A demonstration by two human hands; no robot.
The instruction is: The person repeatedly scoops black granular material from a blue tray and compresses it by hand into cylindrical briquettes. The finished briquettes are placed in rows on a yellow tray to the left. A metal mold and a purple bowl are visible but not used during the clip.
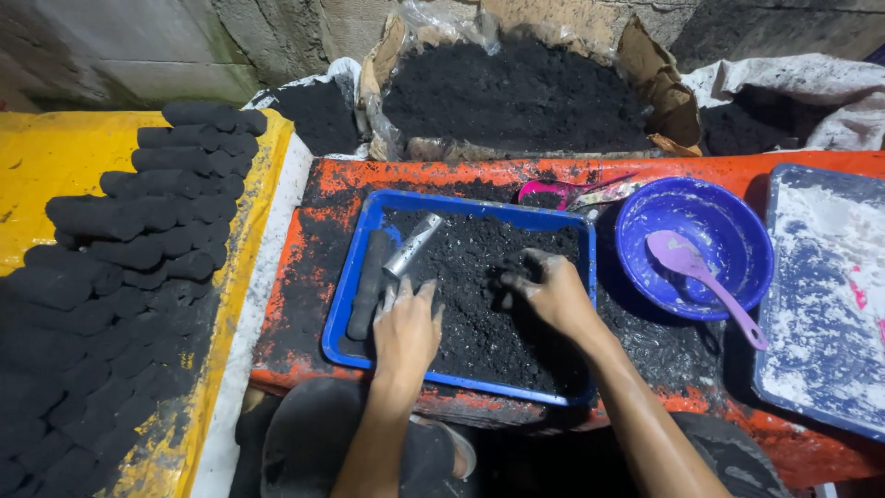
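Observation:
A blue rectangular tray [359,242] on an orange table holds a heap of black charcoal powder [479,277]. My left hand [406,327] lies on the powder near the tray's left side, fingers pointing at a metal tube [412,245] that slants beside a black cylindrical briquette [370,281]. My right hand [551,290] presses into the powder at the middle right, fingers curled and dusted black. Neither hand lifts anything.
Rows of black briquettes [138,267] lie on a yellow sheet at left. A blue bowl [728,217] with a purple spoon [701,277] sits right of the tray, then a powdery blue tray [825,295]. A sack of charcoal powder [516,92] stands behind.

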